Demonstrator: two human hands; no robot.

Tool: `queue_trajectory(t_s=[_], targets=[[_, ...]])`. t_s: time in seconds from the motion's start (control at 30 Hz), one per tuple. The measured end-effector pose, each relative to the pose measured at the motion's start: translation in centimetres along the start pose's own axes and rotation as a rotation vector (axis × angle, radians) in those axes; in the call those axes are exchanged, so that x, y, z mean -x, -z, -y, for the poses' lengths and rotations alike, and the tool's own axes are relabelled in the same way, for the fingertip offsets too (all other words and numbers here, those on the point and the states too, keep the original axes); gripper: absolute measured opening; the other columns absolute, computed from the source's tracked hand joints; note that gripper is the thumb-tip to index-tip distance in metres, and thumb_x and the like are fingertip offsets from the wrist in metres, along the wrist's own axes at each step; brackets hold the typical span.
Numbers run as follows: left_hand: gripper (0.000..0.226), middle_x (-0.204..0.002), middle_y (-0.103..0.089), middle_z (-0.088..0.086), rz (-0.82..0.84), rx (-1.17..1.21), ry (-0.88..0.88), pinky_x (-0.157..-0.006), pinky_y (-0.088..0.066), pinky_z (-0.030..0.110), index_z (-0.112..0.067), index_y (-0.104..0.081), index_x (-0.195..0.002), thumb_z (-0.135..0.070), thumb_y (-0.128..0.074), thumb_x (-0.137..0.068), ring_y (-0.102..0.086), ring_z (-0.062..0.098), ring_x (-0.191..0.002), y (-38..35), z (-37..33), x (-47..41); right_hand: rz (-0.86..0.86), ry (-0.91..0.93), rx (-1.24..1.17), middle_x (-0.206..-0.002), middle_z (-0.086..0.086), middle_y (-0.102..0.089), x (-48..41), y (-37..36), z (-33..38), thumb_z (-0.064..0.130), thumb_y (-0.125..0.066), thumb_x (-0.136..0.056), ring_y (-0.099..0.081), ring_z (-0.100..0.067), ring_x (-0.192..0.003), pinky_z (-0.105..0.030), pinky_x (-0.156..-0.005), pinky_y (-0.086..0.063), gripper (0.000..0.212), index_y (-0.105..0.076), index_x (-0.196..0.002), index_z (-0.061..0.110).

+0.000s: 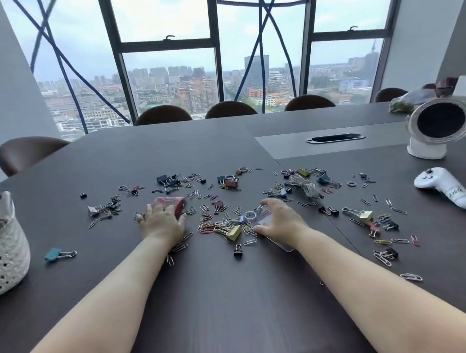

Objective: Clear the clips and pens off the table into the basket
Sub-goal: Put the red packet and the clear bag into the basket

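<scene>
Dark wood-grain table (221, 301) fills the view, strewn with coloured paper clips and binder clips, a dense heap of them (224, 228) lying between a person's two bare hands. The left hand (162, 222) rests palm-down just left of the heap, fingers spread over the near edge of a red translucent box (173, 204); whether it grips the box cannot be told. The right hand (280, 218) lies just right of the heap, pressed flat on a clear plastic sheet (279, 242) that touches the heap's edge, fingers loosely curved rather than closed on anything. A gold binder clip (233, 232) sits at the heap's near side, a black one (237, 250) just nearer still. A teal binder clip (56, 254) lies well left of the heap, near the white woven basket (3, 255) standing at the table's left edge. Well right of the heap are a coil of white cord (305, 186), a white handheld controller (445, 187) and a small white round fan (438, 129). No pens can be made out
</scene>
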State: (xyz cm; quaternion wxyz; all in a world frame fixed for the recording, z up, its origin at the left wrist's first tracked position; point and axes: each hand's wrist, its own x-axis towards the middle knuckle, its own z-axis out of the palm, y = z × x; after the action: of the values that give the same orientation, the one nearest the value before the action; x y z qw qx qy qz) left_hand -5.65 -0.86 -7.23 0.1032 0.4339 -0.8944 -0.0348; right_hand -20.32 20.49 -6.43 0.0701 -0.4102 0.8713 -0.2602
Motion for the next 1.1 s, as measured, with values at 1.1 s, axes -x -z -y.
queue_trajectory(t_s=[1.1], targets=[[0.076,-0.107,-0.061,0.011,0.156,0.63,0.016,-0.087,-0.052,0.036,-0.008,-0.054,-0.113,-0.062,-0.071,-0.063,-0.061,0.024,-0.095,3.9,-4.9,2.4,-0.089,-0.329,-0.269,-0.124,-0.018,-0.056,-1.0,5.7,-2.6,0.007,-0.05,-0.087,-0.054,-0.032,-0.111,-0.038,-0.095,-0.047,0.036,-0.051,-0.122,0.003]])
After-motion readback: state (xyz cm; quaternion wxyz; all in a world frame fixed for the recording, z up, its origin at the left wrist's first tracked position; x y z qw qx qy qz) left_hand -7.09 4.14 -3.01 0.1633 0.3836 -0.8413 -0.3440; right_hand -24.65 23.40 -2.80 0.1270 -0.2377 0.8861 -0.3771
